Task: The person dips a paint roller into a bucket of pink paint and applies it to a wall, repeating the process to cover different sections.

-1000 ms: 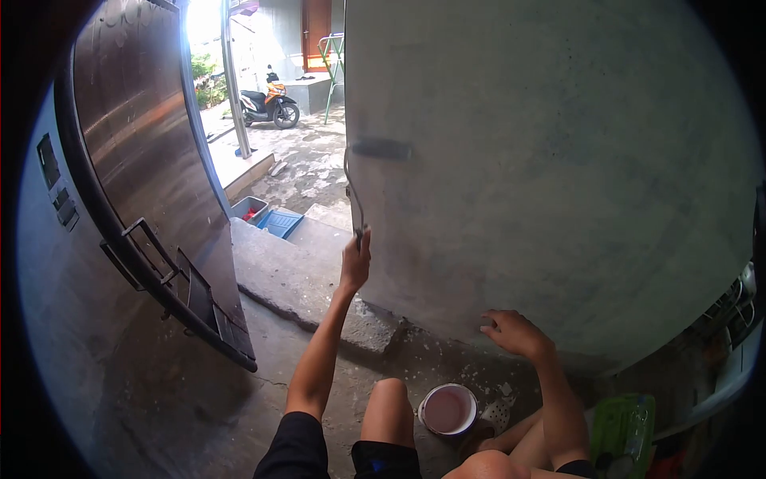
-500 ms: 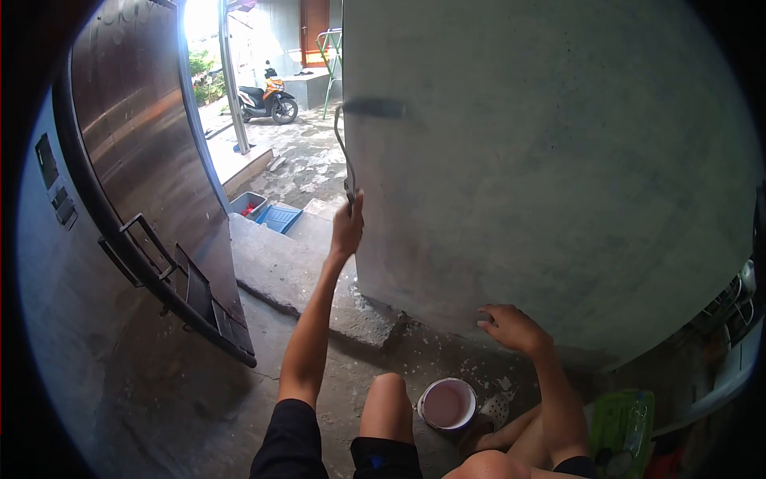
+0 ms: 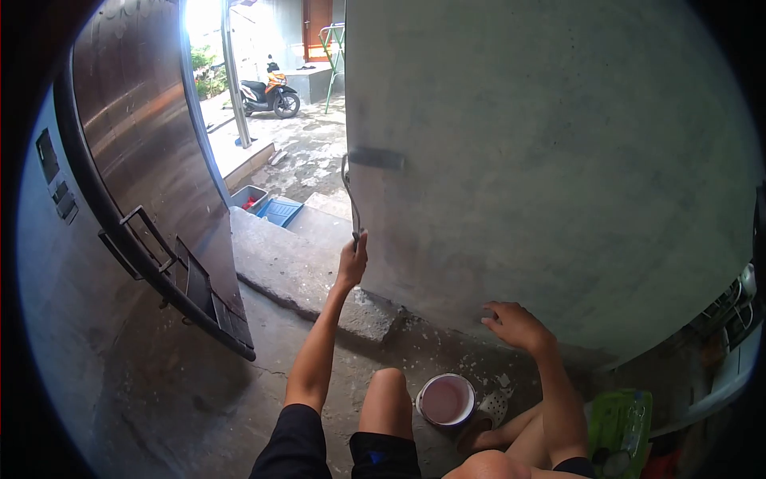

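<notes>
My left hand (image 3: pixel 352 262) is closed around the handle of a paint roller (image 3: pixel 378 158), its thin metal frame curving upward. The dark roller lies level against the grey wall (image 3: pixel 558 168), close to the wall's left edge. Low by the same wall, my right hand (image 3: pixel 515 325) is held out with its fingers apart and nothing in it. Between my knee and foot stands a white bucket (image 3: pixel 447 376) with pinkish contents low inside.
A metal door (image 3: pixel 144 120) stands open at the left, with a concrete step (image 3: pixel 295 267) at the doorway. Outside are a blue tray (image 3: pixel 280 212), a grey bin (image 3: pixel 249 197) and a parked scooter (image 3: pixel 271 94). A green crate (image 3: pixel 630 407) sits at lower right.
My left hand has come down, drawing the roller lower along the wall's left edge. My right hand has hardly moved.
</notes>
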Demonstrator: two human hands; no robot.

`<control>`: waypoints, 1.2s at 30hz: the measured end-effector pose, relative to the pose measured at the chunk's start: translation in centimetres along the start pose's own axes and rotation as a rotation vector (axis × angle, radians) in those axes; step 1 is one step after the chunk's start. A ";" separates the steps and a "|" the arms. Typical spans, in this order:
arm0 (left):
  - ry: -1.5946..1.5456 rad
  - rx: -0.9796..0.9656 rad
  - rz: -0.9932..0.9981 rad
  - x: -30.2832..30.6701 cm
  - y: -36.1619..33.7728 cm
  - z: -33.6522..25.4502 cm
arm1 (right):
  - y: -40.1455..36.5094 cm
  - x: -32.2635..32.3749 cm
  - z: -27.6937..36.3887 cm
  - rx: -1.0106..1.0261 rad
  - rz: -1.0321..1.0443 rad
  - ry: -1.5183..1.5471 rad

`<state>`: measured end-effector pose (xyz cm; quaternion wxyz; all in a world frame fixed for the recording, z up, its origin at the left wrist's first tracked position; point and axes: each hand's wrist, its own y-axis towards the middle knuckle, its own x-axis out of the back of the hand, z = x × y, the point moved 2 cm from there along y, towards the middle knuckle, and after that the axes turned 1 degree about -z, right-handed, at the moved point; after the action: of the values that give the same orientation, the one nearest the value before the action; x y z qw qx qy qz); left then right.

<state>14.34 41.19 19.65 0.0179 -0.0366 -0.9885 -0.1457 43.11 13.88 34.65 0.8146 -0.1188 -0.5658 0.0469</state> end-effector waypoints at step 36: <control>0.251 0.132 -0.008 3.8 -8.7 7.8 | -0.5 0.2 -0.3 0.003 -0.033 0.023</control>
<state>9.65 35.37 9.82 0.1433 -0.0131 -0.9860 -0.0836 43.46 13.33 34.81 0.8218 -0.1089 -0.5582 0.0328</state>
